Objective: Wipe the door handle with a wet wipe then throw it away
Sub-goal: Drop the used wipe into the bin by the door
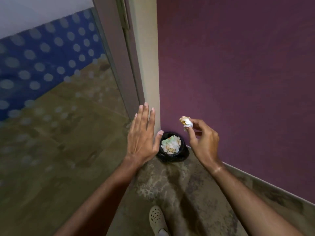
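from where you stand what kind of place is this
Probably an indoor corner beside a doorway, perhaps in an office or shop. A purple wall meets a cream door frame, with glass beside it and a small lined bin of used wipes on the floor.

— What sort of place am I looking at through the headset?

— An indoor corner of a public or commercial building, I'd say, not a home. I see a purple wall meeting a cream door frame, and beside it a glass panel covered in rows of pale dots over a blue band, the kind put on office or shop glazing.

— Anything else?

— The floor is mottled, polished stone with a plain skirting strip along the wall. A small bin with a black liner, full of crumpled paper, sits right in the corner.
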Demonstrator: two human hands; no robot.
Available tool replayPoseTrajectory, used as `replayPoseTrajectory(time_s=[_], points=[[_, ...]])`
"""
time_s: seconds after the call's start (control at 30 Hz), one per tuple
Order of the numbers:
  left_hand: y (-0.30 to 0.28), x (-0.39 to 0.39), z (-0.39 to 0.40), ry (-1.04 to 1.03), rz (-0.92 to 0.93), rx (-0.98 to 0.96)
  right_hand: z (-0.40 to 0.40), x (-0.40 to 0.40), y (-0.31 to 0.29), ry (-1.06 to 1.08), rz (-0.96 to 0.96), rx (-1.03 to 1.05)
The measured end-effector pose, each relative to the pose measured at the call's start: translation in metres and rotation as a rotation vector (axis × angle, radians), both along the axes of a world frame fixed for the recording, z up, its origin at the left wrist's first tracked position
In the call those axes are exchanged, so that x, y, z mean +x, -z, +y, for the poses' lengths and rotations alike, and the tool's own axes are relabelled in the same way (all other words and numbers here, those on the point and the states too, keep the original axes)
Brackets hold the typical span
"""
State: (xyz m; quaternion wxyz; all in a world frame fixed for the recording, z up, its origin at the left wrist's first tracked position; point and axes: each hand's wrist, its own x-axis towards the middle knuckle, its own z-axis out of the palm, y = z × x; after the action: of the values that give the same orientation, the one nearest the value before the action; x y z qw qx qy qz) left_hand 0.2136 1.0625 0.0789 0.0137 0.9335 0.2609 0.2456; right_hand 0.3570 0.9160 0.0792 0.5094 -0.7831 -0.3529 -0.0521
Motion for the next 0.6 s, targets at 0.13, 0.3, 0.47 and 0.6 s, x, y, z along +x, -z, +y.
replayPoseTrajectory(time_s=[0.13,0.3,0.47,0.6], points=[[0.023,0.038,0.031,0.045,0.013,-0.042,0.028,0.022,0.020,0.020,-0.010,-0.026],[0.068,0.066,0.060,0.108,-0.057,-0.074,0.061,0.043,0.058,0.031,-0.015,-0.075],[0.113,0.086,0.085,0.144,-0.043,-0.118,0.089,0.070,0.098,0.033,-0.046,-0.136],[0.148,0.100,0.099,0.113,0.002,-0.144,0.109,0.094,0.129,-0.014,-0.084,-0.070]])
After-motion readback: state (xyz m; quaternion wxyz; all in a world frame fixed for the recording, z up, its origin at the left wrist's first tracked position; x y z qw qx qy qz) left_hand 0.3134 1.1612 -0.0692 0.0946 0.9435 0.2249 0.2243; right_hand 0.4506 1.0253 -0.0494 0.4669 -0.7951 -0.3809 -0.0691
